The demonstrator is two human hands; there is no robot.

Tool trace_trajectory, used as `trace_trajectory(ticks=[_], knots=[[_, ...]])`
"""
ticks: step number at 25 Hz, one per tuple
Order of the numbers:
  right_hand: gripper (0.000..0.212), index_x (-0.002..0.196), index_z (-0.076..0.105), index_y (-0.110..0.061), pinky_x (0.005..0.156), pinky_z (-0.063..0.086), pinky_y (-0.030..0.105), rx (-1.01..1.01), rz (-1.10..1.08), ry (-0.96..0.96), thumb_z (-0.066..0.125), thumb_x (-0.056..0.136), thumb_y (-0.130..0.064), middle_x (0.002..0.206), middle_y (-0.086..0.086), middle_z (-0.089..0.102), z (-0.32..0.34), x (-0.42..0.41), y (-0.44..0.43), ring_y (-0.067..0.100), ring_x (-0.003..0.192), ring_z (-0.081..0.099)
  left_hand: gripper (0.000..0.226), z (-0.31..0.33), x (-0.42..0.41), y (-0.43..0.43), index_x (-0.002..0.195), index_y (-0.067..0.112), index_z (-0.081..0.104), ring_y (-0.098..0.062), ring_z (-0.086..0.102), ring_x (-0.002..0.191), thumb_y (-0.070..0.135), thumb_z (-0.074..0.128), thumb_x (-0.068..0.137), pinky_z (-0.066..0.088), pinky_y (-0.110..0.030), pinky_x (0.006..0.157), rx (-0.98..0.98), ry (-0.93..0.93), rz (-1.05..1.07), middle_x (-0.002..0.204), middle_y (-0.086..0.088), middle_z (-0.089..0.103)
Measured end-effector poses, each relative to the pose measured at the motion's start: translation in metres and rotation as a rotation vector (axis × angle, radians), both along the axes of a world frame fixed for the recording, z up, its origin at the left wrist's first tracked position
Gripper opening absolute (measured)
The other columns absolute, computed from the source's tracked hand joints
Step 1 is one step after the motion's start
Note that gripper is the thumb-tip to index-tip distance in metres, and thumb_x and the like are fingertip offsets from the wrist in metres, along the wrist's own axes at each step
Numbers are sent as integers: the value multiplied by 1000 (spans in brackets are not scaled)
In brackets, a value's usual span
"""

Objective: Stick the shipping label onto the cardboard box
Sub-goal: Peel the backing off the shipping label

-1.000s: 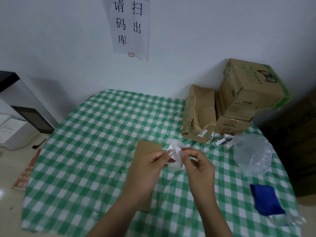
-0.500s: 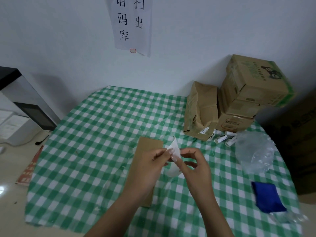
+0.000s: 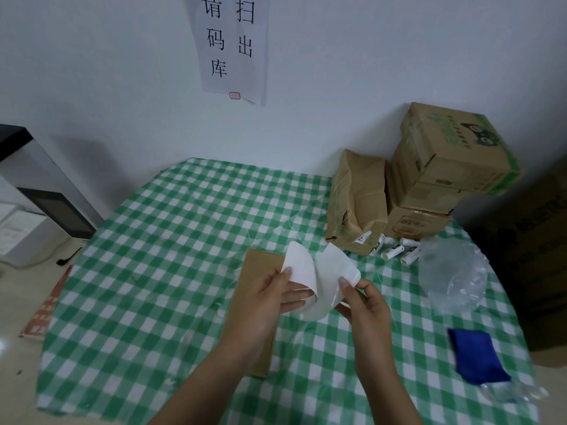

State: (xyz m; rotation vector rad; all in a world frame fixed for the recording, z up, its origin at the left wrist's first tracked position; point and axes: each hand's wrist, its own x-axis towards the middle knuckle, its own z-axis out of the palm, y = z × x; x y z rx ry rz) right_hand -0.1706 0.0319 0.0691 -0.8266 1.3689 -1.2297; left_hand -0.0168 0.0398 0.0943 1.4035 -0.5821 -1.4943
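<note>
A flat brown cardboard box (image 3: 260, 271) lies on the green checked tablecloth (image 3: 171, 259), partly under my left forearm. Above its right edge I hold a white shipping label (image 3: 302, 266) that is splitting from its glossy backing sheet (image 3: 333, 271). My left hand (image 3: 270, 302) pinches the left sheet by its lower corner. My right hand (image 3: 365, 305) pinches the right sheet at its edge. The two sheets still join in a curl at the bottom. I cannot tell which sheet is the sticky one.
Stacked cardboard boxes (image 3: 445, 167) and a brown paper bag (image 3: 357, 204) stand at the back right against the wall. Small white tubes (image 3: 399, 251) lie before them, beside clear plastic wrap (image 3: 451, 274). A blue cloth (image 3: 477, 357) sits near the right front edge. A white appliance (image 3: 33, 210) stands left.
The two sheets have been pulled far apart: earlier they were a small folded piece between my fingertips, now they spread into a wide V. My hands moved slightly apart.
</note>
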Motion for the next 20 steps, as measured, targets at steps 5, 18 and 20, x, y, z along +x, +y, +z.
trace_trajectory(ticks=[5,18,20], knots=[[12,96,63,-9,70,56,25,61,-39,-32,61,93,-19,75,-9,75,-3,1,-2,6,76,70,20,1,-3,-1,89,14,63,-11,76,71,21,48,101,58,-32,80,37,14,-27,69,1,78],[29,115,56,-2,71,58,39,439,-175,-20,65,91,-14,122,19,55,-121,-24,-20,36,112,57,9,-15,12,4,94,17,63,-25,68,97,23,56,95,53,-46,96,147,-162,139,101,-6,70],[27,113,55,-2,71,57,38,516,-182,38,64,91,-15,122,20,55,-144,-29,-18,34,111,56,9,-16,12,4,95,13,61,-20,68,87,20,56,95,57,-36,82,150,-159,145,97,-5,68]])
